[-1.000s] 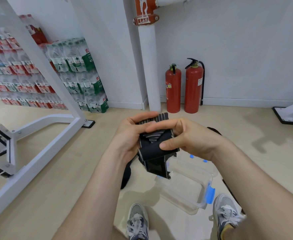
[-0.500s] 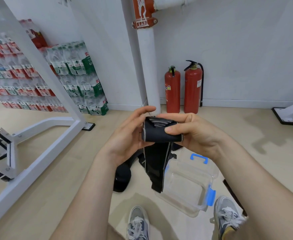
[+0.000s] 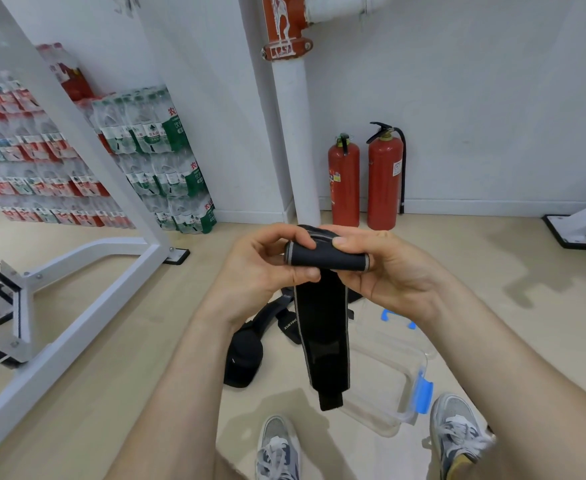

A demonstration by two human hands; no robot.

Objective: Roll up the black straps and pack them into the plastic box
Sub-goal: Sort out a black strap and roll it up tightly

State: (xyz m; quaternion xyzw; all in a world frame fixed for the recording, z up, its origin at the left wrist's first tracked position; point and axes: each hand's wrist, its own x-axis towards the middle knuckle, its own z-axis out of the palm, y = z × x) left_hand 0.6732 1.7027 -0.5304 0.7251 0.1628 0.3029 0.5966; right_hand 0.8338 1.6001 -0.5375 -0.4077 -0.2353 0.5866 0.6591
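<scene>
I hold a black strap (image 3: 324, 327) with grey edging in the air in front of me. Its upper end is wound into a short roll, and the rest hangs straight down. My left hand (image 3: 263, 268) pinches the roll's left end between thumb and fingers. My right hand (image 3: 385, 268) grips the right end, thumb on top. Below, on the floor, stands the clear plastic box (image 3: 385, 379) with blue latches, partly hidden by the hanging strap. More black straps (image 3: 250, 348) lie on the floor left of the box.
A white metal frame (image 3: 87, 271) stands on the floor at the left. Stacked packs of water bottles (image 3: 153, 161) line the wall. Two red fire extinguishers (image 3: 364, 178) stand beside a white pipe (image 3: 295, 147). My shoes (image 3: 277, 448) are at the bottom edge.
The strap has been wound from a loose bundle into a tighter roll at its top. A longer tail now hangs below my hands. Both hands have stayed on it.
</scene>
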